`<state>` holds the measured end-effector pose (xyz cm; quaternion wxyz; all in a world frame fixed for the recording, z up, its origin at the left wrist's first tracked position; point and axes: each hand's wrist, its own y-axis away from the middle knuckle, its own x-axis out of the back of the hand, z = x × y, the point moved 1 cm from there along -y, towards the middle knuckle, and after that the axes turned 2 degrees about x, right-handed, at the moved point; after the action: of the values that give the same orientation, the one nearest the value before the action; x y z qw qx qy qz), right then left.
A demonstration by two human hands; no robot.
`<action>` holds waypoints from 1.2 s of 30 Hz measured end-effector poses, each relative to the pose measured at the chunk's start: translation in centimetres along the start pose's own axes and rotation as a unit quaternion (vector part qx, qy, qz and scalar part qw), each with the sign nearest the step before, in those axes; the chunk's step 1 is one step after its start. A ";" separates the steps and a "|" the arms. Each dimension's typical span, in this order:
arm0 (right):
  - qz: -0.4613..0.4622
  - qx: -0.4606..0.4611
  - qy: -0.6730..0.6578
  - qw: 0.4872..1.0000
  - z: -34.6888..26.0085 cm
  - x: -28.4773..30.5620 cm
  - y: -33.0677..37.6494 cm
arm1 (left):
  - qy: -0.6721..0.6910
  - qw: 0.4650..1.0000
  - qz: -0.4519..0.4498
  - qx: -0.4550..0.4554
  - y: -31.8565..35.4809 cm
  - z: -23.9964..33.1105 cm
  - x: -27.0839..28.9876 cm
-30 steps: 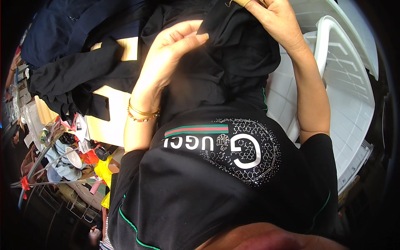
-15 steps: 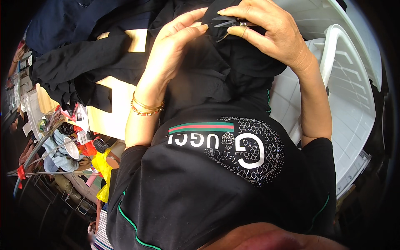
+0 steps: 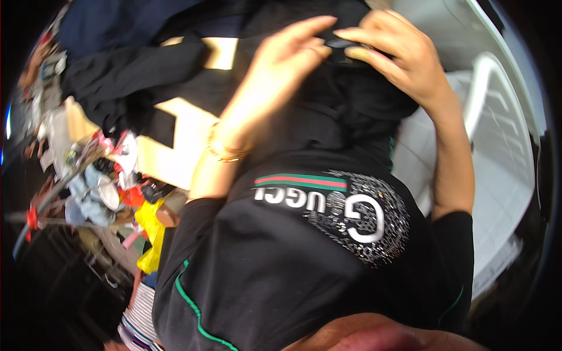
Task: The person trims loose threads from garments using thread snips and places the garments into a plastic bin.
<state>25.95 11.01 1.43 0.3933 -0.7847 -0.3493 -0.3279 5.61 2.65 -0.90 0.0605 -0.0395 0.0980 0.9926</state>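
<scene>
Black cloth (image 3: pixel 304 117) lies bunched in front of me at the top of the view and runs down to my shirt. My right hand (image 3: pixel 404 58) is closed around a small pair of thread snips (image 3: pixel 341 43), whose blades point left and look smeared by motion. My left hand (image 3: pixel 287 58), a gold bracelet on its wrist, bends its fingers over the cloth close to the blade tips. Cloth appears pinched between thumb and fingers there, though blur hides the exact hold.
White plastic bins (image 3: pixel 503 140) stand at my right. To the left, more dark cloth (image 3: pixel 134 67) covers part of a pale wooden tabletop (image 3: pixel 167 158). Beyond its edge are a yellow bag (image 3: pixel 152 228), a white cup (image 3: pixel 109 193) and mixed clutter. A person in a striped garment (image 3: pixel 140 310) shows at lower left.
My view has shifted, so most things sit farther right. My hands have drawn closer together; the snips' blades, clearly spread before, now look closer together and blurred beside my left fingertips.
</scene>
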 end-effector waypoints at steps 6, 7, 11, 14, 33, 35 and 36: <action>0.024 -0.039 -0.034 0.998 0.1 0.9 1.4 | 0.000 0.998 -0.037 -0.055 -1.6 -2.1 -1.1; 0.027 -0.077 -0.043 0.996 -0.6 1.4 1.5 | 0.010 0.995 -0.034 -0.091 -1.9 -2.7 -1.4; 0.077 -0.140 -0.091 0.983 0.0 2.9 2.4 | -0.339 0.937 -0.024 -0.080 -0.4 0.6 -2.2; 0.091 -0.163 -0.136 0.973 0.6 2.1 2.0 | -0.467 0.878 -0.090 -0.057 -0.2 0.2 -2.0; 0.143 -0.205 -0.165 0.954 1.6 1.5 4.1 | 0.141 0.752 0.544 -0.344 11.5 25.3 36.1; 0.121 -0.199 -0.174 0.957 1.9 1.5 3.8 | 0.122 0.693 0.634 -0.320 17.7 27.7 47.8; 0.131 -0.240 -0.150 0.950 1.2 1.7 5.2 | 0.126 0.692 0.661 -0.260 9.6 24.2 44.8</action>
<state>31.34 10.24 0.20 0.1755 -0.9352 -0.2089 -0.2259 -41.60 3.13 20.49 -0.6372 -0.1034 -0.1569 0.7475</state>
